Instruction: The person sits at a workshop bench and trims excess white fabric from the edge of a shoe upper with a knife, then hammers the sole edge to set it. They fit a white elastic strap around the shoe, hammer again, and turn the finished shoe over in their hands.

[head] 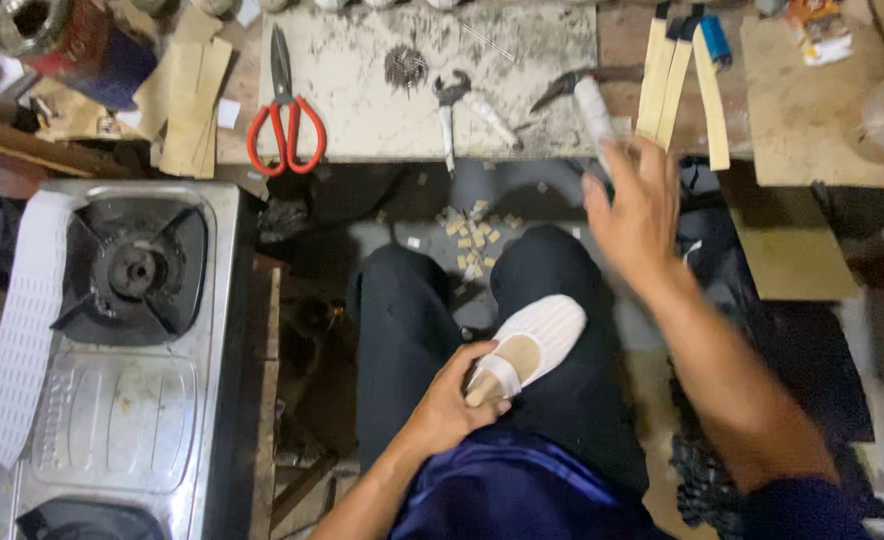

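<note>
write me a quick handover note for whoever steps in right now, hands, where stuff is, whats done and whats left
Left hand: grips the heel end of a small white shoe resting on the lap, sole up.
Right hand: empty, open, blurred, reaching toward the wrapped-handle tool at the near edge of the work board.
On the board: red-handled scissors, pliers, a small pile of tacks. Tan strips lie to the right.
Done: sole carries a tan piece; small tan offcuts lie on the floor.
Left: no tool in hand yet; further work on the sole cannot be judged.
</note>
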Tool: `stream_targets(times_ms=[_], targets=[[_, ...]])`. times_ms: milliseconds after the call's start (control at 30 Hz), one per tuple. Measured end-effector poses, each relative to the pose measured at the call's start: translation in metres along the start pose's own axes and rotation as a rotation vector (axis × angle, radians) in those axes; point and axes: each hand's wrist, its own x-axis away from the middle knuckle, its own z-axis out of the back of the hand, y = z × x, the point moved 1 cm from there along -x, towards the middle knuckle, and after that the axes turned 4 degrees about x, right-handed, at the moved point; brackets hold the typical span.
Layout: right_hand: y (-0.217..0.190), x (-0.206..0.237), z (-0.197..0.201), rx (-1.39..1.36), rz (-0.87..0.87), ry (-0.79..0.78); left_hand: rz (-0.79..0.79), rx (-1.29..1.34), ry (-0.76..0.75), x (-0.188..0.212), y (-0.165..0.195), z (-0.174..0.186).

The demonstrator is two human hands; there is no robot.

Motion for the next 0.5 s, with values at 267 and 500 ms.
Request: stream_targets(times_ms=[267,500], targets=[[-0.123,0.081,0.04,-0.622,-0.153,-0.267,-0.262,0.582,0.15,-0.03,0.035,0.009],[-0.097,0.054,0.019,-0.847,-0.607,-0.224,-0.427,0.16,0.106,-0.054,0.069,0.046]])
